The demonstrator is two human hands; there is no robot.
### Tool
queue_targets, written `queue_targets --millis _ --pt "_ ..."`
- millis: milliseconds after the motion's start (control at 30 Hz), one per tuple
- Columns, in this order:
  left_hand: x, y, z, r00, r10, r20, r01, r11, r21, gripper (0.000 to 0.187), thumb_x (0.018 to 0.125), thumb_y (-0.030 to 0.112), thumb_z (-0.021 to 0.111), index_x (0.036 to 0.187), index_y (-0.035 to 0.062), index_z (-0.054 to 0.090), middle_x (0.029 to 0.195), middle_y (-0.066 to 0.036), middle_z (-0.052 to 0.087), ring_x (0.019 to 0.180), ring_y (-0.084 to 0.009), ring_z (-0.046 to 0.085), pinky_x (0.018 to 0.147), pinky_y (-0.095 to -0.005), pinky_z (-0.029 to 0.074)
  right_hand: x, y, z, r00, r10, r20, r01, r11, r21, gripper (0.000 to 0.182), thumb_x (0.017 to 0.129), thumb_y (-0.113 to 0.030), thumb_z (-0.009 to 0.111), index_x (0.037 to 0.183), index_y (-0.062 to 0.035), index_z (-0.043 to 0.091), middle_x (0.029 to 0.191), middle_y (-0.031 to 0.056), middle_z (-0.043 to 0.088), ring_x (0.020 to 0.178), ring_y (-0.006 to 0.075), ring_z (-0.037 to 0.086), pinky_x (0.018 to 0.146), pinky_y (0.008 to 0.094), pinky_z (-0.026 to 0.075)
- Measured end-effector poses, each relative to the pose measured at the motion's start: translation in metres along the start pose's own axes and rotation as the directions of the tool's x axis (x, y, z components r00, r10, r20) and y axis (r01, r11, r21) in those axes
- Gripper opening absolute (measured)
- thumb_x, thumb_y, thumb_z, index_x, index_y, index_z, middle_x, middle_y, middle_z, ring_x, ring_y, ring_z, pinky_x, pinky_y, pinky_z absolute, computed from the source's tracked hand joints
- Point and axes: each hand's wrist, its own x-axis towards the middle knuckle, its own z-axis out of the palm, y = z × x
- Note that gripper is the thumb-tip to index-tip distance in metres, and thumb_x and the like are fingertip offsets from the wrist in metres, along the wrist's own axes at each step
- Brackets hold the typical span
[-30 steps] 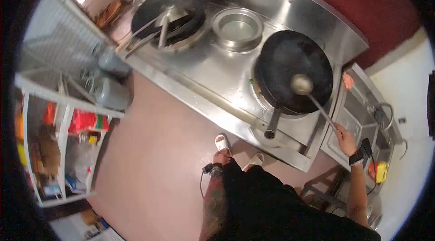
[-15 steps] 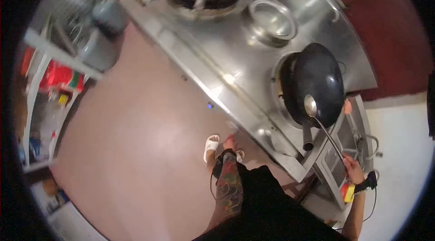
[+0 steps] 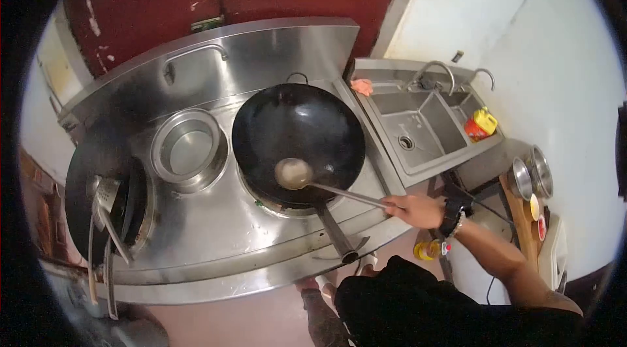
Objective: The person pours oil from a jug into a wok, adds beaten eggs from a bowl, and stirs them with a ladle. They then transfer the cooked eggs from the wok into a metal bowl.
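My right hand is closed round the end of a long-handled metal ladle. The ladle's bowl lies over the lower inside of a large black wok, which sits on a burner with its handle pointing toward me. My left hand hangs low in front of the counter's edge, dark and partly cut off by shadow, so its fingers are not clear. Left of the wok stands a metal pot on the steel stove top.
A second wok with a strainer and other utensils sits at the left. A faucet rises behind the pot. On the right are a double sink, a yellow-and-red bottle, an oil bottle and metal bowls.
The view has swung round to face the stove, with the wok now near the centre. My right hand still grips the ladle, whose bowl remains over the wok.
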Motion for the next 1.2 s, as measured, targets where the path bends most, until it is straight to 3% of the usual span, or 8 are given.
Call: queue_targets --millis 133,400,467,500,667,733,800,1200 --pt "-0.005 0.011 -0.006 0.857 -0.494 0.143 0.434 0.546 -0.716 0.061 0.089 0.055 0.041 0.137 0.0177 0.046 0.145 -0.007 0.041 0.130 -0.0307 0.041 0.098 -0.0550 0.041 0.019 0.030 -0.009 0.973 0.137 -0.184 -0.159 0.981 -0.112 0.039 0.092 -0.032 0.050 0.125 -0.0101 0.054 0.086 0.0233 0.065 0.079 0.0412 0.063 0.071 0.0492 0.050" --pt "-0.028 0.044 -0.031 0.629 -0.760 0.164 0.555 0.291 -0.779 0.060 0.090 0.053 0.041 0.138 0.0169 0.045 0.146 -0.007 0.040 0.132 -0.0301 0.039 0.100 -0.0544 0.039 0.043 0.049 0.017 0.926 0.157 -0.342 -0.010 0.918 0.395 0.039 0.091 -0.031 0.059 0.116 -0.0019 0.055 0.076 0.0171 0.066 0.069 0.0348 0.064 0.064 0.0440 0.050" --pt "-0.037 0.041 -0.035 0.609 -0.778 0.158 0.570 0.290 -0.769 0.060 0.090 0.053 0.041 0.138 0.0167 0.045 0.146 -0.007 0.040 0.132 -0.0300 0.039 0.100 -0.0543 0.038 0.010 0.041 0.018 0.951 0.271 0.150 -0.254 0.406 0.878 0.043 0.091 -0.032 0.060 0.118 0.0000 0.052 0.068 0.0098 0.062 0.058 0.0267 0.060 0.056 0.0385 0.048" --pt "-0.041 0.044 -0.038 0.597 -0.788 0.153 0.577 0.289 -0.764 0.060 0.090 0.052 0.041 0.138 0.0166 0.044 0.146 -0.007 0.040 0.132 -0.0299 0.039 0.100 -0.0542 0.038 -0.003 0.029 0.019 0.950 0.273 0.154 -0.258 0.397 0.881 0.043 0.091 -0.032 0.060 0.118 0.0000 0.052 0.068 0.0098 0.062 0.058 0.0267 0.060 0.056 0.0385 0.048" --pt "-0.052 0.048 -0.052 0.569 -0.811 0.135 0.604 0.301 -0.738 0.060 0.090 0.051 0.040 0.138 0.0161 0.044 0.146 -0.007 0.039 0.133 -0.0296 0.038 0.102 -0.0538 0.036 -0.034 0.020 0.042 0.858 0.300 -0.417 -0.055 0.861 0.506 0.041 0.085 -0.027 0.065 0.121 -0.0118 0.053 0.059 0.0096 0.055 0.050 0.0227 0.055 0.049 0.0364 0.043" --pt "-0.056 0.046 -0.057 0.560 -0.818 0.132 0.612 0.302 -0.731 0.059 0.090 0.051 0.040 0.138 0.0159 0.044 0.146 -0.007 0.039 0.133 -0.0294 0.037 0.102 -0.0537 0.036 -0.037 0.020 0.039 0.846 0.346 -0.406 -0.091 0.843 0.530 0.040 0.080 -0.018 0.072 0.117 -0.0080 0.058 0.059 0.0076 0.052 0.049 0.0132 0.048 0.048 0.0293 0.040" --pt "-0.059 0.045 -0.060 0.553 -0.823 0.131 0.619 0.301 -0.725 0.059 0.091 0.050 0.040 0.139 0.0157 0.043 0.147 -0.007 0.038 0.133 -0.0293 0.037 0.103 -0.0535 0.035 -0.041 0.020 0.036 0.867 0.341 -0.364 -0.132 0.861 0.492 0.041 0.083 -0.028 0.067 0.120 -0.0160 0.055 0.061 0.0109 0.057 0.054 0.0270 0.060 0.051 0.0366 0.045" --pt "-0.068 0.045 -0.076 0.525 -0.842 0.125 0.635 0.290 -0.716 0.058 0.091 0.047 0.040 0.139 0.0144 0.042 0.147 -0.007 0.037 0.135 -0.0285 0.035 0.106 -0.0526 0.031 -0.053 0.018 0.063 0.765 0.344 -0.544 -0.136 0.912 0.386 0.038 0.084 -0.018 0.062 0.121 -0.0151 0.055 0.069 0.0128 0.062 0.061 0.0271 0.065 0.056 0.0381 0.050"
